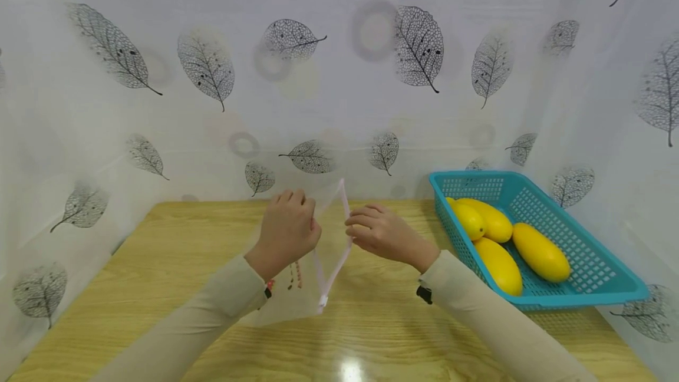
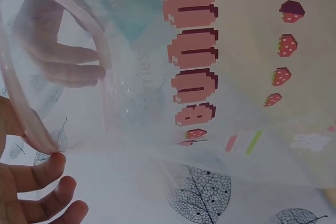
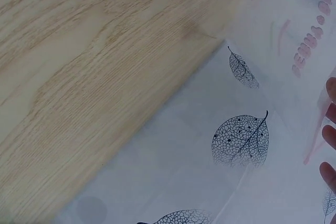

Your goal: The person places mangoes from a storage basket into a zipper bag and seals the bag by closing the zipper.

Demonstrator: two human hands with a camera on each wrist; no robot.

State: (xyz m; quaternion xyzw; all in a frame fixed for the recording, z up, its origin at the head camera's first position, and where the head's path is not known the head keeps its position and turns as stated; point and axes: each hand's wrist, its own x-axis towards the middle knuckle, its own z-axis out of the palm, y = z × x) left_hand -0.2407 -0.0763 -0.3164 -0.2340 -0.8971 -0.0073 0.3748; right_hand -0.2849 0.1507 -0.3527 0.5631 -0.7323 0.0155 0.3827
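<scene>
Here | hands [image 1: 289,220] [image 1: 384,231], two | bag [image 1: 289,305], one | basket [image 1: 589,264], one | yellow fruits [image 1: 541,252], four-plus

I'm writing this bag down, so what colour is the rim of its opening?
The rim is pale pink, showing best in the head view.

the left arm [image 1: 196,311] and right arm [image 1: 493,305] are slanting forward and inward. the left grip [image 1: 289,229] is pinching between thumb and fingertip [image 2: 55,162], remaining fingers [image 2: 60,192] curling loosely. the right grip [image 1: 384,233] is facing it, standing apart, with its fingers curving toward the left side.
</scene>
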